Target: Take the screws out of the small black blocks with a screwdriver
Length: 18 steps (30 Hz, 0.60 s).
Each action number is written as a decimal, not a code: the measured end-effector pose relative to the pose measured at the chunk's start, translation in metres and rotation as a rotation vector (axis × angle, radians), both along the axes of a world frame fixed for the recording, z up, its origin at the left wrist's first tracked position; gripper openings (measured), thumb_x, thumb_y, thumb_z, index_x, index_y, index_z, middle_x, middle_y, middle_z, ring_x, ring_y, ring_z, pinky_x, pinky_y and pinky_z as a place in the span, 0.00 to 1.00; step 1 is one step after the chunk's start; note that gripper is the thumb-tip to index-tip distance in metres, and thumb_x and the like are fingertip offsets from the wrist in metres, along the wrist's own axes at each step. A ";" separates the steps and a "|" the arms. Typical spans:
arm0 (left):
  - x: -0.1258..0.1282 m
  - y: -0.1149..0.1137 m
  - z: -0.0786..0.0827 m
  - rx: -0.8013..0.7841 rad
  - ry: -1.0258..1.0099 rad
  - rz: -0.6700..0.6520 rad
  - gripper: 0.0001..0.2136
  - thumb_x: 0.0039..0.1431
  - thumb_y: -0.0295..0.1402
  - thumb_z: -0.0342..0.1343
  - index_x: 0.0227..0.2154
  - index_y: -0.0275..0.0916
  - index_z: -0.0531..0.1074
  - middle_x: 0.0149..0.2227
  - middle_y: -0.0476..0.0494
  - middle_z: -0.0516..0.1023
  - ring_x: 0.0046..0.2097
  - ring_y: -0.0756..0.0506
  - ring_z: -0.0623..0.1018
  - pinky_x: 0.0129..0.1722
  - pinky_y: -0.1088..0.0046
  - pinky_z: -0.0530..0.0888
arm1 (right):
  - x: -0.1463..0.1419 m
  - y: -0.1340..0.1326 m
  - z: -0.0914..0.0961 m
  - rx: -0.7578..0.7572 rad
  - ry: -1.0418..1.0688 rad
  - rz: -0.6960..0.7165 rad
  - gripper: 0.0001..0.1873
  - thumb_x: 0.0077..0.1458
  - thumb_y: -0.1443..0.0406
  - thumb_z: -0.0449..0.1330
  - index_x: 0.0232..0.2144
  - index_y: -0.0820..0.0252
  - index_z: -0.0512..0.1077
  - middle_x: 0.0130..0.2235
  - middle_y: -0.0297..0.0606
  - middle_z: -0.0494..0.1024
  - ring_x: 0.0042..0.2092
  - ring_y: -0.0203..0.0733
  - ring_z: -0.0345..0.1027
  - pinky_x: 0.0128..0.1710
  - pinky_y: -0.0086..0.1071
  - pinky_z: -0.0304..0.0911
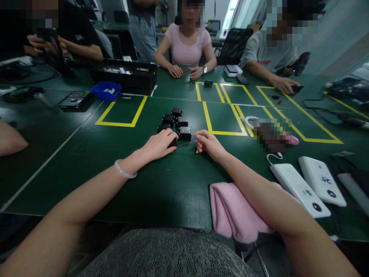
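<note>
My left hand (160, 143), with a pale bracelet on its wrist, is closed over a small black box-shaped block (172, 144) on the green table. From the block's right side a thin wire-like strand (186, 143) runs to my right hand (210, 144). The fingertips of that hand pinch the strand's far end; whether it is a wire or a slim rod I cannot tell. Just beyond my left hand several similar black blocks (184, 132) stand in a cluster. A tiny metal piece, like a screw (167, 169), lies nearer to me.
A pink cloth (230, 207) lies under my right forearm. Two white power banks (301, 190) rest at the right. Farther back are a blue tray (106, 91), a black box (123, 79) and yellow tape outlines (226, 133). Other people sit around the table.
</note>
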<state>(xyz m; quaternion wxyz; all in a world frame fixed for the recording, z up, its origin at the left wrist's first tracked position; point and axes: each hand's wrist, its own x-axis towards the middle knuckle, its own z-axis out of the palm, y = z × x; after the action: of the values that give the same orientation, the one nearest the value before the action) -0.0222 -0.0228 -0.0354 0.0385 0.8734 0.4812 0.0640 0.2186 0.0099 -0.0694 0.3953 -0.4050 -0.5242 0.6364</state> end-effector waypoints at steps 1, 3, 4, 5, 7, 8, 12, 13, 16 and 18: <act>0.000 0.000 0.000 0.003 0.000 -0.002 0.15 0.66 0.35 0.55 0.54 0.40 0.66 0.54 0.38 0.71 0.55 0.39 0.74 0.44 0.65 0.77 | 0.000 0.000 0.000 -0.002 0.001 0.004 0.16 0.57 0.55 0.66 0.37 0.56 0.66 0.16 0.19 0.62 0.17 0.31 0.59 0.23 0.28 0.69; 0.000 0.000 -0.001 0.007 0.000 -0.003 0.15 0.66 0.35 0.55 0.54 0.40 0.66 0.54 0.38 0.71 0.54 0.39 0.74 0.44 0.65 0.77 | 0.000 0.000 0.000 0.002 0.002 0.018 0.15 0.59 0.53 0.64 0.36 0.57 0.67 0.14 0.18 0.57 0.17 0.31 0.57 0.23 0.29 0.69; 0.000 0.000 -0.001 0.007 0.000 -0.004 0.15 0.66 0.35 0.55 0.54 0.40 0.66 0.54 0.38 0.71 0.54 0.39 0.74 0.44 0.65 0.77 | 0.000 0.000 0.000 0.007 0.002 0.028 0.16 0.59 0.53 0.64 0.35 0.57 0.67 0.13 0.17 0.55 0.16 0.31 0.57 0.23 0.29 0.69; 0.000 0.000 -0.001 0.009 0.001 -0.005 0.16 0.66 0.35 0.55 0.54 0.40 0.66 0.54 0.38 0.71 0.54 0.39 0.74 0.44 0.65 0.77 | 0.000 0.000 0.000 0.012 0.003 0.033 0.16 0.59 0.53 0.64 0.35 0.57 0.67 0.13 0.17 0.54 0.16 0.31 0.57 0.23 0.29 0.69; -0.001 0.001 -0.002 0.014 0.002 -0.009 0.16 0.66 0.36 0.55 0.54 0.40 0.66 0.54 0.38 0.71 0.54 0.39 0.74 0.43 0.65 0.77 | 0.000 0.000 -0.001 0.017 0.006 0.028 0.16 0.57 0.54 0.66 0.36 0.57 0.67 0.14 0.17 0.56 0.16 0.31 0.57 0.23 0.29 0.69; -0.001 0.001 -0.002 0.015 0.001 -0.010 0.16 0.66 0.36 0.55 0.54 0.40 0.66 0.54 0.38 0.71 0.54 0.39 0.74 0.43 0.65 0.77 | 0.000 0.000 -0.001 0.017 0.007 0.018 0.16 0.56 0.55 0.67 0.36 0.56 0.67 0.14 0.17 0.58 0.17 0.31 0.58 0.23 0.29 0.69; -0.001 0.000 -0.002 0.009 -0.009 -0.005 0.16 0.66 0.35 0.56 0.54 0.39 0.66 0.54 0.38 0.71 0.53 0.39 0.75 0.43 0.65 0.77 | -0.001 0.000 0.000 0.003 0.008 -0.003 0.16 0.55 0.56 0.67 0.37 0.56 0.66 0.16 0.19 0.62 0.17 0.31 0.59 0.23 0.28 0.69; -0.001 0.000 -0.002 0.007 -0.011 -0.002 0.16 0.66 0.35 0.56 0.55 0.39 0.66 0.54 0.38 0.71 0.53 0.39 0.75 0.43 0.65 0.77 | -0.001 -0.001 0.001 0.001 0.009 0.001 0.16 0.56 0.55 0.67 0.37 0.57 0.67 0.15 0.19 0.61 0.17 0.31 0.59 0.22 0.28 0.69; -0.001 0.000 -0.002 0.004 -0.014 -0.001 0.16 0.66 0.35 0.56 0.55 0.40 0.66 0.54 0.38 0.71 0.53 0.39 0.75 0.43 0.65 0.78 | 0.000 -0.001 0.002 0.009 0.007 0.026 0.16 0.59 0.52 0.64 0.35 0.57 0.67 0.13 0.18 0.56 0.16 0.31 0.57 0.23 0.29 0.69; -0.001 0.000 -0.002 0.005 -0.014 -0.004 0.16 0.66 0.35 0.56 0.55 0.40 0.66 0.54 0.38 0.71 0.53 0.39 0.75 0.44 0.65 0.77 | 0.000 -0.001 0.001 0.019 0.006 0.031 0.16 0.58 0.53 0.65 0.34 0.57 0.67 0.13 0.17 0.56 0.16 0.31 0.56 0.24 0.29 0.69</act>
<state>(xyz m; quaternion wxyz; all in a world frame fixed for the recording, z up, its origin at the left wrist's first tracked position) -0.0232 -0.0225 -0.0376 0.0400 0.8740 0.4790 0.0713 0.2188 0.0086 -0.0680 0.3911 -0.3910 -0.5352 0.6385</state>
